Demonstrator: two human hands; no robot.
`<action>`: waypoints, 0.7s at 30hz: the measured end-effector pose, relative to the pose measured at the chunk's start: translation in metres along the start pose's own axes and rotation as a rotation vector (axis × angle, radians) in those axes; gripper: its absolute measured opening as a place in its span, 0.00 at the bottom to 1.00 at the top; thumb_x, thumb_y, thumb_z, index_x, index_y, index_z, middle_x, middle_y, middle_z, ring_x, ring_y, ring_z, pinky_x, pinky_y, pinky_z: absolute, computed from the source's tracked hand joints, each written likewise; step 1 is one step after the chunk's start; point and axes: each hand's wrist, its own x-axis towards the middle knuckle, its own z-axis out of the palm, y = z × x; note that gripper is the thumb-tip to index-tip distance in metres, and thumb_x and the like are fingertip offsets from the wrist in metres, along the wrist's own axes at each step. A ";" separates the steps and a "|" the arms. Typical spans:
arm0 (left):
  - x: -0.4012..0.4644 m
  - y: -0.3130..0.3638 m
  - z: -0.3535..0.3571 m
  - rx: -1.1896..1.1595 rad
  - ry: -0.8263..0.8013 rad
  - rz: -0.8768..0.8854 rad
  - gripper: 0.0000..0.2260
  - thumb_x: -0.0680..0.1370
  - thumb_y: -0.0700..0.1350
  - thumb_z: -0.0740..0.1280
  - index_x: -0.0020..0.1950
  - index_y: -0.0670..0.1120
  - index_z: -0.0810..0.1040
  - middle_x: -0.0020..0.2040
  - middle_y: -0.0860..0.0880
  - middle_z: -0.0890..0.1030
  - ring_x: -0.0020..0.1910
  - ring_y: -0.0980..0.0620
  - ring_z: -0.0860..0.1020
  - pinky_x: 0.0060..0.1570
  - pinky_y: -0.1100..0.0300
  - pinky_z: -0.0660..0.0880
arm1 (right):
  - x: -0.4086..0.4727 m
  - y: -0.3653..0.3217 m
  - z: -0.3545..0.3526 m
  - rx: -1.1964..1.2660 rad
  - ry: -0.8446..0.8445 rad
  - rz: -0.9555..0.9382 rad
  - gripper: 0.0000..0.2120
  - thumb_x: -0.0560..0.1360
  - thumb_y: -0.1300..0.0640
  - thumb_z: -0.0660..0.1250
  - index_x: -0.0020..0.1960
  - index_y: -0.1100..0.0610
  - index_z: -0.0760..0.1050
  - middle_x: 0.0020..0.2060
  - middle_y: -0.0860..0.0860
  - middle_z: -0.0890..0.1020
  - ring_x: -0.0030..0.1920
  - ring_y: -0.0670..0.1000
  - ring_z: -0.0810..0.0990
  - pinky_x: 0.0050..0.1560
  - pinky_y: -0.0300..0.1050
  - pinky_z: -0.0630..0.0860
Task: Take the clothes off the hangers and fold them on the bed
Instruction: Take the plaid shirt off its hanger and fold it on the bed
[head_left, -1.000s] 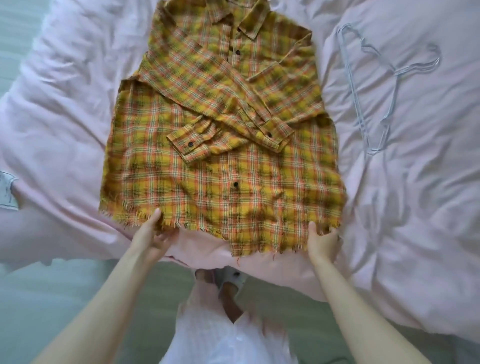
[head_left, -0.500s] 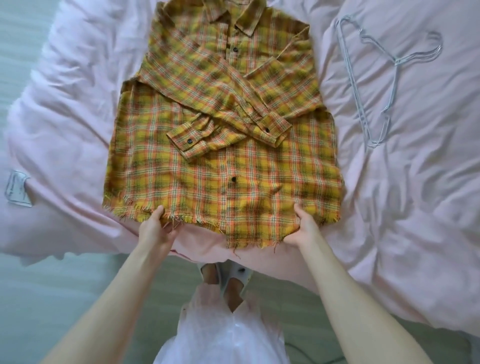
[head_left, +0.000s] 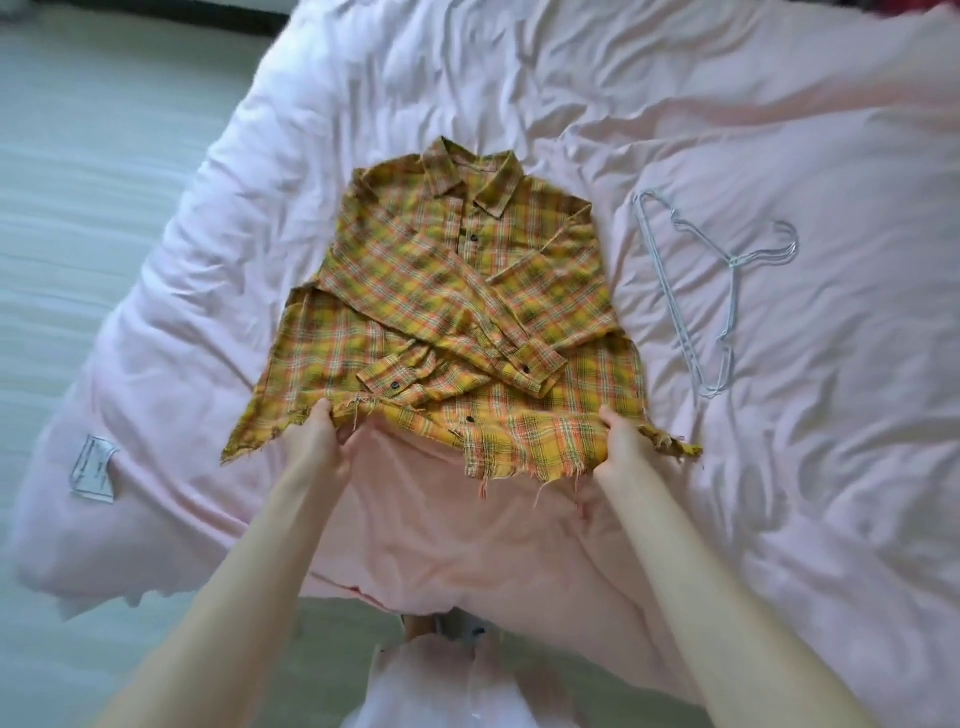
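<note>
Your shirt (head_left: 457, 317) is off its hanger (head_left: 727, 291), sleeves crossed; your left hand (head_left: 319, 441) and right hand (head_left: 621, 441) pinch the hem, final fold remaining.

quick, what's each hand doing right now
Left hand: gripping the shirt hem.
Right hand: gripping the shirt hem too.

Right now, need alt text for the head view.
Left hand and right hand each grip the frayed hem of a yellow plaid shirt, lifting it off a pink bed. Its sleeves are folded across the front; wire hangers lie beside it.
</note>
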 end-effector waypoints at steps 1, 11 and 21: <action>0.000 0.009 0.010 -0.010 -0.002 0.022 0.15 0.80 0.35 0.60 0.65 0.32 0.67 0.47 0.39 0.77 0.38 0.47 0.81 0.40 0.50 0.80 | -0.001 -0.010 0.007 0.002 -0.002 -0.038 0.13 0.73 0.59 0.69 0.57 0.61 0.74 0.53 0.56 0.79 0.53 0.59 0.80 0.54 0.59 0.77; 0.067 0.103 0.138 0.030 -0.076 0.046 0.06 0.78 0.36 0.63 0.53 0.34 0.74 0.53 0.38 0.79 0.46 0.46 0.82 0.43 0.54 0.81 | 0.033 -0.115 0.129 -0.071 0.018 -0.218 0.21 0.71 0.56 0.69 0.61 0.63 0.73 0.57 0.56 0.79 0.55 0.58 0.78 0.61 0.58 0.73; 0.186 0.149 0.255 0.141 -0.085 -0.002 0.12 0.79 0.40 0.63 0.61 0.36 0.71 0.47 0.42 0.80 0.32 0.51 0.83 0.41 0.56 0.82 | 0.117 -0.198 0.258 -0.058 -0.019 -0.154 0.16 0.72 0.56 0.69 0.58 0.60 0.76 0.52 0.55 0.82 0.51 0.57 0.81 0.55 0.59 0.77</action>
